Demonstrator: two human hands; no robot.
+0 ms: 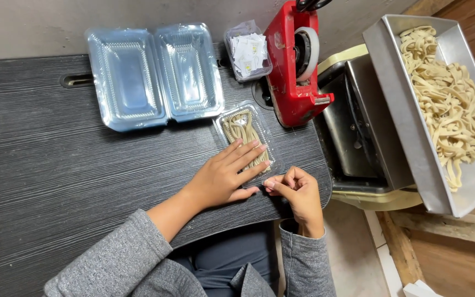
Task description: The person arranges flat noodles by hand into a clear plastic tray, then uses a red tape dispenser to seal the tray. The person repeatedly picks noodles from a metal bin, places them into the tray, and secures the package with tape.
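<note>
Noodle box (247, 138): shut clear pack on dark bench (56, 165)
Left hand (227, 175): flat on lid, fingers spread, grip open
Right hand (298, 192): grip pinched at box's near corner

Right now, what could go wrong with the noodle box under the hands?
1. The noodle box sits close to the table edge; a push from the left hand lying flat on its lid might slide it off.
2. The right hand pinches at the box's near corner; if the lid isn't snapped shut, noodles could spill.
3. The tray of loose noodles looks tilted beside the table, so a bump might tip it.
</note>
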